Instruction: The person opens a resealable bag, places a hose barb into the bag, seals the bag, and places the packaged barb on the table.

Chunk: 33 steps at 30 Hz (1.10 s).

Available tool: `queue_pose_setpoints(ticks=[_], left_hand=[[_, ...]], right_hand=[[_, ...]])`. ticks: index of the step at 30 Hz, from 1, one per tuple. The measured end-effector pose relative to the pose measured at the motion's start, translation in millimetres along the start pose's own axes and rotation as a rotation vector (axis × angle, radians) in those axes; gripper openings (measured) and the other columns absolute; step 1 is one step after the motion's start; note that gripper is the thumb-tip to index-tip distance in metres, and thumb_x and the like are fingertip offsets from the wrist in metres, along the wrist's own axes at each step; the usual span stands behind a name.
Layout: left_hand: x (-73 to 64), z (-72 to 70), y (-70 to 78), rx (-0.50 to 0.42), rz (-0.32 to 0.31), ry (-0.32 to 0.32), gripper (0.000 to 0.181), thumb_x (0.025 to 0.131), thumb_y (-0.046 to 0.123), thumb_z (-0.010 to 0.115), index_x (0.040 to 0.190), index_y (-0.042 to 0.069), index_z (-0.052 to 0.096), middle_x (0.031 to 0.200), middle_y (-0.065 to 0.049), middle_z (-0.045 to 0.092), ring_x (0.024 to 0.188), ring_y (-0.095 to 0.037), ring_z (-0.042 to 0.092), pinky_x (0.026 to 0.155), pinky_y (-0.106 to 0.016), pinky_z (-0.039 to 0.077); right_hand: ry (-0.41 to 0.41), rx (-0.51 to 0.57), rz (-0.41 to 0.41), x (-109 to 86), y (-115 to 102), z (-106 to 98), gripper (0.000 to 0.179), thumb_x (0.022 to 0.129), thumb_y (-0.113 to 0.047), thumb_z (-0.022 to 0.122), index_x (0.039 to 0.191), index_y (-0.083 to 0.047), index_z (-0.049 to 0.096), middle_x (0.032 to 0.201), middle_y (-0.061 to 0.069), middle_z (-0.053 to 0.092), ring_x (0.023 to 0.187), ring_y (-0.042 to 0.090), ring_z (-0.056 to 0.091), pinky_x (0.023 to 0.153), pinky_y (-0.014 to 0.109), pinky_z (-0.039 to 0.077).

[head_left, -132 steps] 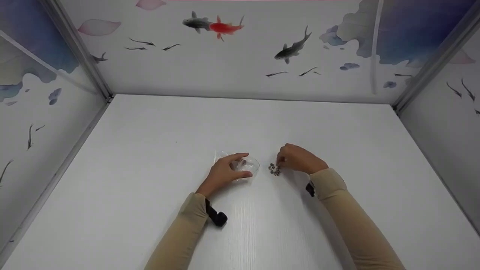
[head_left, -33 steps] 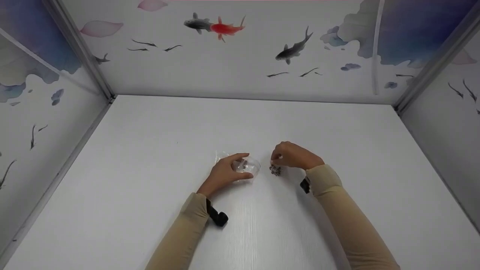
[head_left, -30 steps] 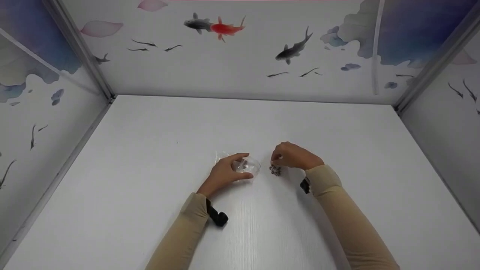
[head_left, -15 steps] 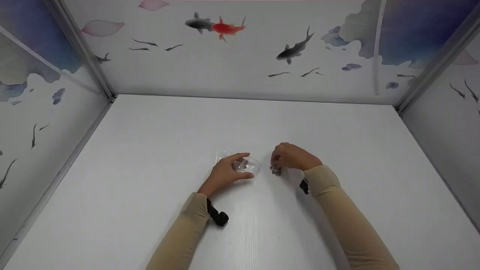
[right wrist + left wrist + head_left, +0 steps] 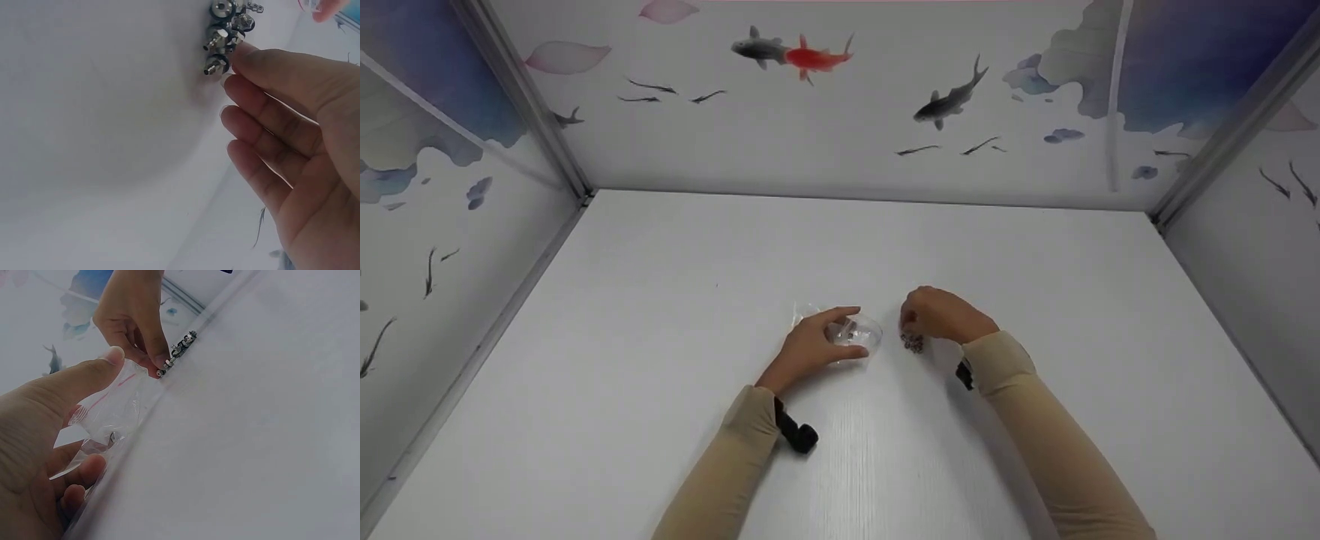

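My left hand [image 5: 808,343] holds a clear plastic zip bag [image 5: 112,405] with a red line, thumb and fingers spread around its mouth. One small metal piece [image 5: 113,437] shows inside the bag. Right of the bag on the table is a little pile of small metal barbed fittings [image 5: 219,36] with dark rings. My right hand [image 5: 945,311] reaches down over the pile, pinching at a fitting with thumb and index finger; the index fingertip is mostly hidden behind the thumb [image 5: 253,56] in the right wrist view.
The white table [image 5: 660,412] is enclosed by panels; the back panel [image 5: 840,150] is printed with fish and lotus shapes. Black wrist straps [image 5: 795,427] sit at both sleeve cuffs.
Compared with the oldest frame, my right hand has shifted slightly left, now covering the upper left of the pile. In the last second it dips slightly toward the fittings. The left hand stays put.
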<state>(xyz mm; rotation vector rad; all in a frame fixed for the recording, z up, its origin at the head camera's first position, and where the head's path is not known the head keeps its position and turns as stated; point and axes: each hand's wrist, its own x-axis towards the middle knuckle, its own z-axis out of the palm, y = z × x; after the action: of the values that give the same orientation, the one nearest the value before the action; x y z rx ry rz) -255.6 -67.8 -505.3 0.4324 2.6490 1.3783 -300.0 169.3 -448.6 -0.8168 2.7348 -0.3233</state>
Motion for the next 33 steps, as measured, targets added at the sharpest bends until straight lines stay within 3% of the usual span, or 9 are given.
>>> queue_pose_setpoints(ticks=[13,23,33], left_hand=[[-0.7,-0.1,-0.1,-0.007,0.020,-0.009,0.071,0.072,0.047,0.081,0.135,0.028,0.056,0.126,-0.003,0.062,0.099,-0.017,0.055,0.089,-0.039,0.045],[-0.6,-0.5,0.5,0.007,0.034,0.001,0.071,0.071,0.046,0.082,0.135,0.028,0.056,0.122,-0.002,0.064,0.085,-0.013,0.051,0.077,-0.032,0.044],[-0.9,-0.7,1.6,0.003,0.025,-0.003,0.071,0.072,0.047,0.081,0.135,0.028,0.056,0.124,-0.002,0.063,0.086,-0.014,0.052,0.077,-0.032,0.044]], right_hand=[[-0.003,0.008,0.013,0.0,0.5,3.7,0.008,0.088,-0.011,0.068,0.093,-0.009,0.074,0.092,0.003,0.068,0.082,0.015,0.057,0.078,0.033,0.052],[-0.007,0.044,0.044,-0.8,-0.8,-3.0,0.009,0.089,-0.012,0.066,0.094,-0.008,0.073,0.092,0.004,0.066,0.082,0.017,0.056,0.078,0.034,0.052],[0.042,0.034,-0.042,-3.1,-2.8,-9.3,0.009,0.090,-0.012,0.066,0.095,-0.007,0.072,0.093,0.004,0.067,0.087,0.018,0.058,0.084,0.036,0.052]])
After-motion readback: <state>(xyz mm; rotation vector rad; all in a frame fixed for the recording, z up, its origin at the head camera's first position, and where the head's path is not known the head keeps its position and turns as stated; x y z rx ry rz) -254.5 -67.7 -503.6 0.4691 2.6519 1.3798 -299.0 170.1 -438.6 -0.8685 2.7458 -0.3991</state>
